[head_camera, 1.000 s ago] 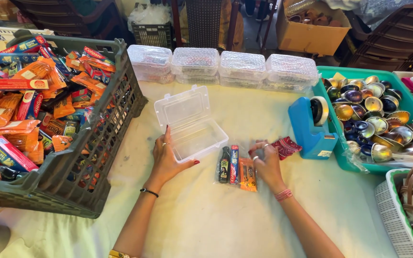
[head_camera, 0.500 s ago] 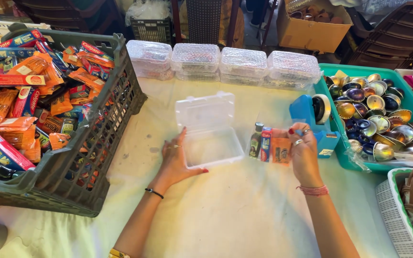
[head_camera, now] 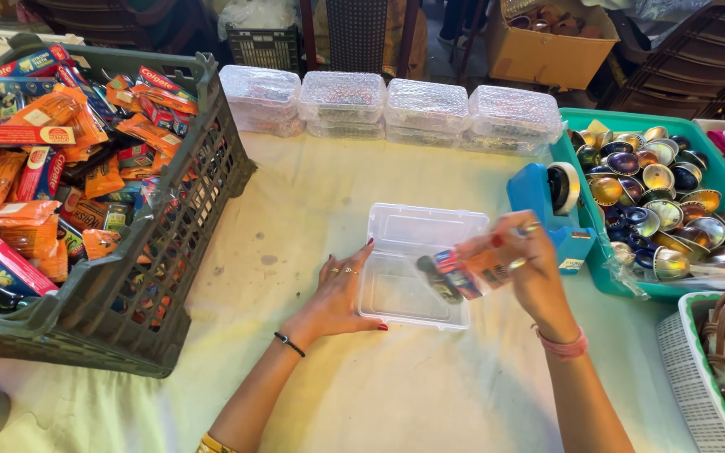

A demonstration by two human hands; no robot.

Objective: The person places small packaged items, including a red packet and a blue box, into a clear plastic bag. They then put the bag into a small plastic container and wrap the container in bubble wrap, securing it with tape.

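Far left of the left hand (head_camera: 341,294): dark grey crate (head_camera: 169,277) full of orange and red packets, on the cloth-covered counter (head_camera: 312,193). Left hand flat on the counter, fingers spread wide, fingertips touching the left edge of the clear plastic box (head_camera: 417,268), holding nothing. Box lies open between the two hands, lid hinged back, away from the person. Right hand (head_camera: 539,268) is just right of the box, raised over its right part, pinching a small bundle of packets (head_camera: 463,273); bundle sticks out left of the fingers, above the box tray, slightly blurred. Beyond the hands: row of four closed clear boxes (head_camera: 388,105). Just right of the right hand: blue tape dispenser (head_camera: 547,201), then teal tray (head_camera: 706,289) of shiny capsules.
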